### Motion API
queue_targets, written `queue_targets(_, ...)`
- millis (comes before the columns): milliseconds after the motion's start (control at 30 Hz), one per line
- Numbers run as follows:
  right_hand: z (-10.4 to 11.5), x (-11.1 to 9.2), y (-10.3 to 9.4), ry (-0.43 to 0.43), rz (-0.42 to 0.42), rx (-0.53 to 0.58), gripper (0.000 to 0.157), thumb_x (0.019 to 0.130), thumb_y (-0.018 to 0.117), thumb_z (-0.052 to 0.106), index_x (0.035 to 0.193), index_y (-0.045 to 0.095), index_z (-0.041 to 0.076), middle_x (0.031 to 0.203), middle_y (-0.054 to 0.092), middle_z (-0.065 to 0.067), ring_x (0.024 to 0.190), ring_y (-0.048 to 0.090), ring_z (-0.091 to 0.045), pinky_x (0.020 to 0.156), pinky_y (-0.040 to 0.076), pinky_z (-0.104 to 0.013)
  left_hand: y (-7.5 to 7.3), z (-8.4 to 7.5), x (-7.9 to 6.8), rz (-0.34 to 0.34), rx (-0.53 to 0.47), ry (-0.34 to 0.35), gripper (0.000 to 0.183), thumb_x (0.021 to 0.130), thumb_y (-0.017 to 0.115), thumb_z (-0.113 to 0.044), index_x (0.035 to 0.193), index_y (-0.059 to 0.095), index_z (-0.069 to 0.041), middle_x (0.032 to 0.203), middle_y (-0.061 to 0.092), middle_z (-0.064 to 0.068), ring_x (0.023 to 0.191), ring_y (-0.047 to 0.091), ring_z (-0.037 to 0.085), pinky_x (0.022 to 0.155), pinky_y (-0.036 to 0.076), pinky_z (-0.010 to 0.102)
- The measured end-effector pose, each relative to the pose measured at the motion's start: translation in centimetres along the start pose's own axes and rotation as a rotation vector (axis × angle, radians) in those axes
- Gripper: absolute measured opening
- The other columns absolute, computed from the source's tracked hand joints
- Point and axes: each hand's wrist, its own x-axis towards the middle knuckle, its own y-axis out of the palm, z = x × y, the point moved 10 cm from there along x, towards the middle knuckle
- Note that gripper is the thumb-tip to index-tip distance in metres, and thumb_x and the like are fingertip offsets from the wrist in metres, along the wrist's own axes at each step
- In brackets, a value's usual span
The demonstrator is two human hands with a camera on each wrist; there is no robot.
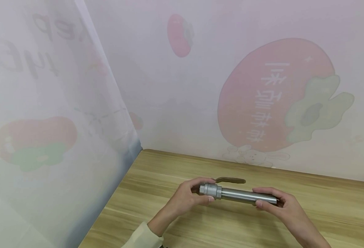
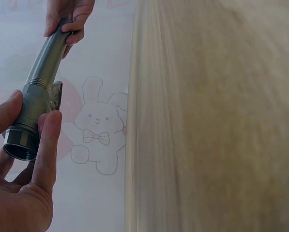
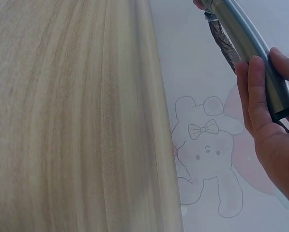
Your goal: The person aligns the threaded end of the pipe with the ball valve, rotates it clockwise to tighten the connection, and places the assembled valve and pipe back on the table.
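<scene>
A silver ball valve (image 1: 211, 190) with a brownish lever handle (image 1: 231, 180) is joined to a straight metal pipe (image 1: 241, 195). My left hand (image 1: 183, 198) grips the valve body, thumb on the near side and fingers on the far side. Around the pipe's right end curl the thumb and fingers of my right hand (image 1: 281, 205). Threads show where the pipe (image 2: 47, 58) meets the valve (image 2: 30, 111) in the left wrist view. Seen from the right wrist, the pipe's free end is open and hollow, and the lever (image 3: 224, 43) lies alongside the pipe.
Below the hands is a wood-grain table (image 1: 157, 168). Pale curtains printed with red fruit and cartoon rabbits hang at the back (image 1: 169, 86) and at the left (image 1: 45, 193), meeting at the table's far left corner.
</scene>
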Motion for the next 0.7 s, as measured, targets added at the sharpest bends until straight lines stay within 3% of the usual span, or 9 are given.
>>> queue_targets(700,-0.22,0.11,0.07,0.01,0.027,0.03,0.045,0.11,0.068,0.025,0.15,0.063,0.007,0.125,0.079,-0.003,0.112,0.079,-0.022,0.096,0.062,-0.027,0.17,-0.11,-0.06,0.016,-0.007,0.005,0.045,0.094,0.087,-0.022,0.137,0.074,-0.028,0.13,0.069,0.012,0.107,0.066,0.022,0.084,0.06,0.029)
